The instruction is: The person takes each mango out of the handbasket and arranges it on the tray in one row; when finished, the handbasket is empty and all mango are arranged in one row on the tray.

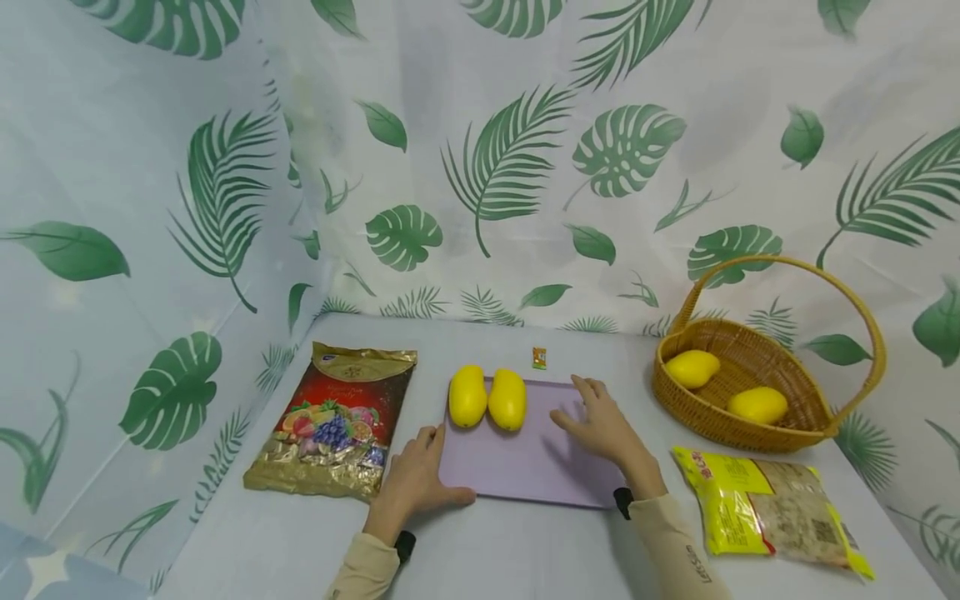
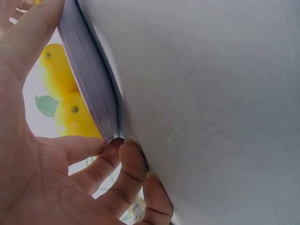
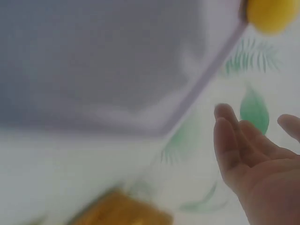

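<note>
A flat lilac tray lies on the table, with two yellow mangoes side by side at its back left. My left hand holds the tray's front left corner, thumb at the front edge and fingers along the left side. In the left wrist view, curled fingers meet the tray's rim, fingertips low by the table. Over the tray's right part is my right hand, fingers spread and holding nothing. The right wrist view shows this hand apart from the tray's edge.
A wicker basket with a tall handle stands at the right, two mangoes inside. Before it lies a yellow, partly transparent food bag. Left of the tray is a red and gold candy bag. A small colourful packet lies behind the tray.
</note>
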A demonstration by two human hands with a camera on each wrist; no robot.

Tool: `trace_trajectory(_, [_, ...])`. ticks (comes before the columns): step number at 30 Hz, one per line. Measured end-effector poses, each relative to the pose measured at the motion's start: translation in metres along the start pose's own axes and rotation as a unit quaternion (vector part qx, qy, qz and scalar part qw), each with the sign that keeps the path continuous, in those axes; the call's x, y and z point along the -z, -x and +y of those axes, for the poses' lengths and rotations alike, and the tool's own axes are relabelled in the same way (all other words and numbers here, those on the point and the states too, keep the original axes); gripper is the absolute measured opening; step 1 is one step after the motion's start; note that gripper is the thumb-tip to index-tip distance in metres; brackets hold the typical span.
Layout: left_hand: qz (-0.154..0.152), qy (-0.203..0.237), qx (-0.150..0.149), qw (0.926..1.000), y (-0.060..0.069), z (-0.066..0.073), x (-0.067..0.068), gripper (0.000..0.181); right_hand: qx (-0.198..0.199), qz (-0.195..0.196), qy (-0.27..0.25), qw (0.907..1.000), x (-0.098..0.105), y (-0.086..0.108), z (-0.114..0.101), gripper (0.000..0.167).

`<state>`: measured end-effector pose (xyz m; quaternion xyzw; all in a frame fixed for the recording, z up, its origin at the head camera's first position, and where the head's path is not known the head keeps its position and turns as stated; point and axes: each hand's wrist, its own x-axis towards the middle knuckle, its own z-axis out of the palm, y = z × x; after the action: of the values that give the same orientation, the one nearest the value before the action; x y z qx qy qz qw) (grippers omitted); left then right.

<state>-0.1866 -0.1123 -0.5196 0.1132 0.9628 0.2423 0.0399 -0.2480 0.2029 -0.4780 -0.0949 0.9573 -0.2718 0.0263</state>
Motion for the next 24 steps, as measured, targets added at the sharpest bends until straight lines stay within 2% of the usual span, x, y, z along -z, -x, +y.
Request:
trace_trajectory(8, [-0.007, 0.003, 0.008, 0.9999, 0.000, -0.001, -0.002, 0.122, -0.025, 0.037, 0.020, 0.9988, 0.061, 0.025, 0.047, 0.089])
trace_trajectory(13, [-0.007, 0.002, 0.004, 1.0000, 0.001, -0.002, -0.001, 0.121, -0.061, 0.060, 0.048, 0.9952, 0.096, 0.037, 0.078, 0.088])
trace_trajectory(20, [-0.006, 0.008, 0.008, 0.9999, 0.002, -0.002, -0.001, 0.120, -0.119, 0.119, 0.099, 0.9808, 0.126, 0.048, 0.114, 0.086])
trace_trajectory(24, [-0.010, 0.015, 0.008, 0.9998, 0.002, -0.001, 0.001, 0.119, -0.145, 0.123, 0.121, 0.9742, 0.138, 0.050, 0.139, 0.085])
